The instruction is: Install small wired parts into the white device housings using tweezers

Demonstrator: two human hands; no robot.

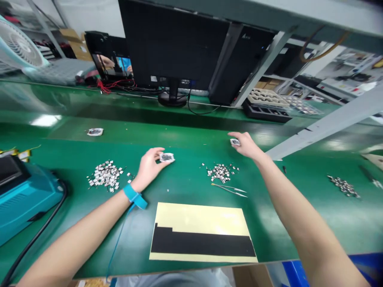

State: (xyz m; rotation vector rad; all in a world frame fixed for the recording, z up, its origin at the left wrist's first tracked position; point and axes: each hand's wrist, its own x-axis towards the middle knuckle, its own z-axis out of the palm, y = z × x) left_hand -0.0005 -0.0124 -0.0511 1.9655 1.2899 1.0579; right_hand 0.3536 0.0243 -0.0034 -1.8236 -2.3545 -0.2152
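My left hand (152,164), with a blue wrist strap (134,196) on its wrist, pinches a small white-edged part with a dark middle (167,158) just above the green bench. Farther right, my right hand (245,145) has its thumb and curled fingers round a similar small white part (235,142), with the index finger stretched out to the left. A third such white-edged part (95,132) lies at the left back. Between my hands is a pile of tiny components (220,172), with metal tweezers (229,189) just in front of it.
Another pile of tiny white parts (106,175) lies left of my left hand, near a teal machine (26,195). A yellow sheet with black adhesive (200,217) is at the front edge. Dark small parts (343,186) lie far right. A monitor (176,44) and a slanting post (329,119) stand behind.
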